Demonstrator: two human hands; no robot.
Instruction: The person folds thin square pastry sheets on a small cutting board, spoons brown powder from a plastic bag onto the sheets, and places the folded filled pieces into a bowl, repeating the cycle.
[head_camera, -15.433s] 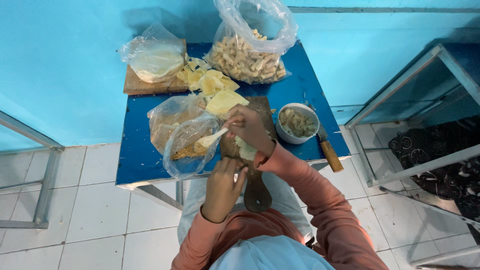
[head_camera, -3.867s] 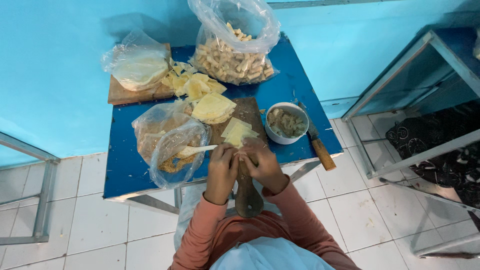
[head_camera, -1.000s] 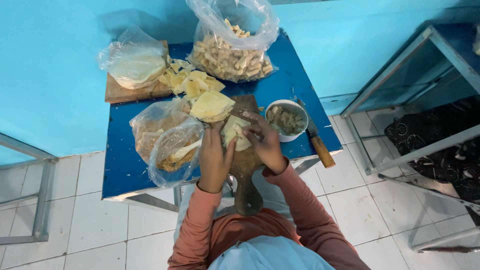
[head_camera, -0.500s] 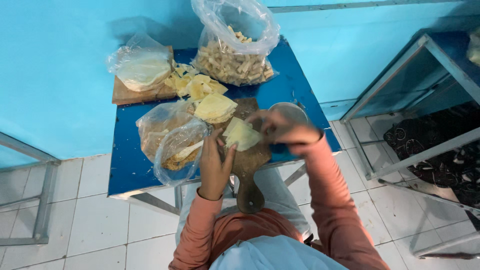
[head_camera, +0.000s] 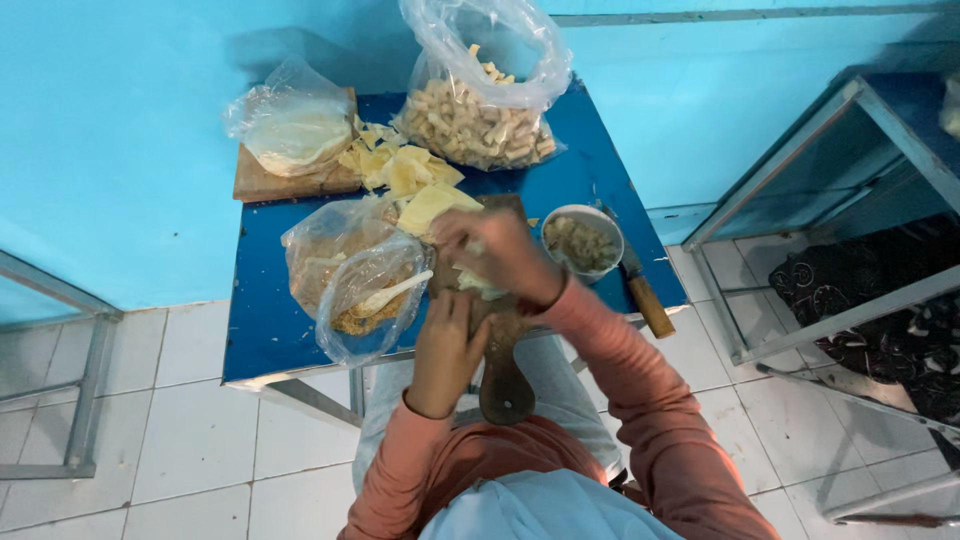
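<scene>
1. Right hand (head_camera: 495, 252) sits curled over a pale dough wrapper (head_camera: 478, 283) on the wooden paddle board (head_camera: 503, 345), fingers bent down and pressed onto it (I can't tell whether they pinch it or only press).
2. Left hand (head_camera: 448, 345) is just below, fingers together, tips touching the wrapper's near edge; whether it grips anything I can't make out from up here.
3. Wrapper lies mid-board, at the near edge of the blue table (head_camera: 262, 330), mostly hidden under the rt hand.
4. Just left of the board: a clear open bag (head_camera: 362, 300) w/ brownish filling and a pale spoon (head_camera: 390, 295) resting inside, handle pointing toward the hands.
5. Just right of the rt hand: a small round bowl (head_camera: 583, 240) of chopped filling, close to the knuckles but apart.
6. Beside the bowl, at the table's right edge, a knife w/ wooden handle (head_camera: 645, 300), handle overhanging the edge.
7. Behind the hands: a loose pile of yellow wrappers (head_camera: 410, 180).
8. Far left corner: a wooden block (head_camera: 262, 182) w/ a plastic-wrapped pale stack (head_camera: 295, 135) on it.
9. Far centre: a big clear bag of folded pieces (head_camera: 478, 115), against the turquoise wall (head_camera: 110, 130).
</scene>
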